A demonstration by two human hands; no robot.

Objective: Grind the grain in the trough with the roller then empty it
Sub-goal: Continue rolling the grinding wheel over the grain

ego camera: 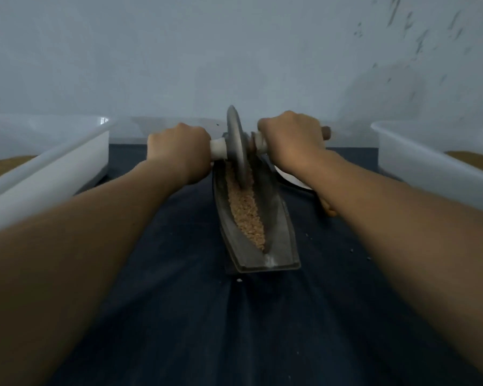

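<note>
place: plain workroom | evidence: bare wall [179, 51], cloth-covered table [234, 330], white tubs [53, 168]

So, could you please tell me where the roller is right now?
In the head view, the roller stands at the far end of the trough, its disc edge in the grain, between the left hand and right hand gripping its handles.
</note>
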